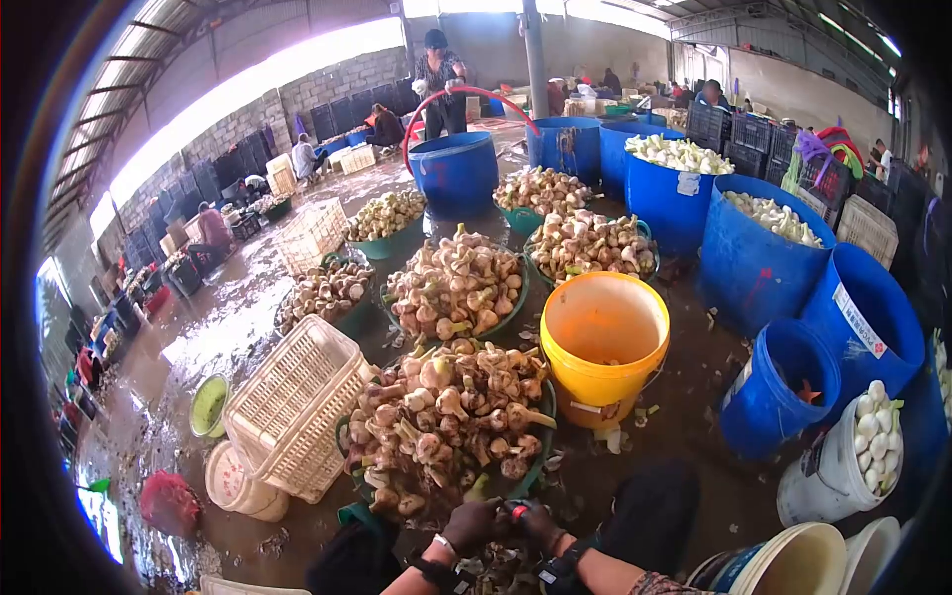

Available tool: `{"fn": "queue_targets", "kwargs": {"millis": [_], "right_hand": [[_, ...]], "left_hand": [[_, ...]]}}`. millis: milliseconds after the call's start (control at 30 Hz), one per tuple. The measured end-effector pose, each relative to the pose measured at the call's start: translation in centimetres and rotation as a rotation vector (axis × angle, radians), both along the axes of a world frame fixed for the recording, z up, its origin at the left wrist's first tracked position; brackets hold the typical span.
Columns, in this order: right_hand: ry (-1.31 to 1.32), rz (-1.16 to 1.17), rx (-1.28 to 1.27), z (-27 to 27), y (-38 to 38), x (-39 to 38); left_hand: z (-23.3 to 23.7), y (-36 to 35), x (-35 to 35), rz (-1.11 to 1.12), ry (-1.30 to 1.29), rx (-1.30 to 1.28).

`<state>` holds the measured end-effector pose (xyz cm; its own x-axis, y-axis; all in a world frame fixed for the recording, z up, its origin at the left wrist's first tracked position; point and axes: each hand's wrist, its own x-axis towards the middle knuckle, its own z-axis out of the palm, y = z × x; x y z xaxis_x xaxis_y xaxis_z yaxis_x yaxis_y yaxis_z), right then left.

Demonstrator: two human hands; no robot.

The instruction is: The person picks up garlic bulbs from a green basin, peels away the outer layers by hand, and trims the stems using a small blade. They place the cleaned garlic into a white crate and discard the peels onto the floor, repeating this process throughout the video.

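Trimming garlic, prob.: left hand (468,526) & right hand (537,523) meet just below the heaped garlic basin (540,451), fingers curled. Right grips a red-handled tool (518,512); left's hold can't tell. Next calls for a steady cut, w/ yellow bucket (605,342) near.

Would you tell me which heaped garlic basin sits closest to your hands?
The basin directly before the left hand and right hand, beside the yellow bucket.

Glossy yellow plastic bucket (603,342); wet shiny concrete floor (198,337); plastic lattice crate (293,402).
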<state>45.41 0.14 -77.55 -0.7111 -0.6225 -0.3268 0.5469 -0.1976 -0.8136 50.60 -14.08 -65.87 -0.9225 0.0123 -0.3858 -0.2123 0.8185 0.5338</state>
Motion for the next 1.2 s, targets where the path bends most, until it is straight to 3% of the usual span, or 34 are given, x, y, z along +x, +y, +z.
{"fn": "queue_targets", "kwargs": {"millis": [33, 67, 100, 133, 167, 200, 267, 300, 333, 400, 500, 600, 667, 767, 833, 867, 933, 967, 1000, 1067, 1100, 1133, 1200], "right_hand": [[-0.296, 0.072, -0.104, 0.1, 0.2, 0.4], [-0.306, 0.07, -0.1, 0.2, 0.6, 0.4], [-0.469, 0.155, -0.195, 3.5, 0.9, 0.1], [-0.636, 0.242, -0.287, 5.2, 1.2, 0.4], [-0.635, 0.244, -0.284, 4.5, 1.2, 0.5], [-0.251, 0.196, -0.057, 3.0, 0.9, 0.6], [0.522, 0.083, 0.388, 2.3, 0.6, 0.9], [0.748, -0.045, 0.406, 1.9, 0.8, 1.3], [0.744, -0.044, 0.406, 2.2, 0.9, 1.4], [0.817, 0.075, 0.628, 2.9, 0.9, 1.4], [0.734, 0.179, 0.593, 5.8, 1.3, 1.2], [0.73, 0.287, 0.637, 5.2, 1.2, 1.2], [0.661, 0.293, 0.503, 2.9, 1.2, 1.4], [0.592, 0.349, 0.366, 2.1, 1.2, 1.0], [0.179, 0.252, 0.192, 3.5, 1.2, 1.2], [0.185, 0.255, 0.193, 3.2, 1.2, 1.2], [-0.177, 0.216, -0.023, 2.0, 1.2, 1.6], [-0.509, 0.215, 0.023, 3.2, 1.2, 1.7], [-0.505, 0.212, 0.022, 4.3, 1.5, 1.6], [-0.119, 0.391, -0.151, 5.8, 2.2, 1.6], [-0.409, 0.32, -0.192, 3.5, 1.9, 1.2], [-0.408, 0.322, -0.19, 2.2, 1.7, 0.8], [0.399, 0.508, -0.001, 0.7, 1.2, 0.3]], "left_hand": [[0.4, 0.4, 0.8, 0.056, 0.254, 0.077], [0.4, 0.6, 1.4, 0.112, 0.508, 0.153], [-0.5, 0.4, 1.8, 0.117, 0.523, 0.313], [-1.0, 0.8, 2.9, 0.124, 0.513, 0.318], [-1.3, 0.9, 3.2, 0.23, 0.391, 0.499], [-1.5, 1.0, 3.3, 0.333, 0.266, 0.677], [-0.7, 0.7, 3.6, 0.39, 0.203, 0.622], [-1.3, 0.2, 3.7, 0.363, 0.174, 0.487], [-1.1, 0.1, 3.8, 0.334, 0.142, 0.352], [-0.4, 0.6, 4.0, 0.293, 0.217, 0.354], [-0.9, 0.4, 4.5, 0.24, 0.267, 0.359], [-2.7, -0.7, 5.0, 0.173, 0.242, 0.35], [-2.2, -1.8, 4.7, 0.125, 0.248, 0.333], [-0.7, -2.8, 5.1, 0.311, -0.127, 0.812], [0.5, -2.8, 4.9, 0.376, -0.125, 0.916], [0.8, -2.7, 5.0, 0.445, -0.145, 1.024], [0.1, -0.4, 4.7, 0.59, 0.043, 1.075], [-1.3, 0.1, 4.8, 0.521, 0.15, 1.024], [-3.4, 0.2, 4.7, 0.448, 0.253, 0.973], [-3.7, 0.4, 4.3, 0.45, 0.258, 0.904], [-3.7, 0.3, 4.4, 0.438, 0.277, 0.75], [-3.1, 0.4, 4.4, 0.426, 0.292, 0.594], [-5.9, -0.1, 4.6, 0.43, 0.239, 0.541]]}}
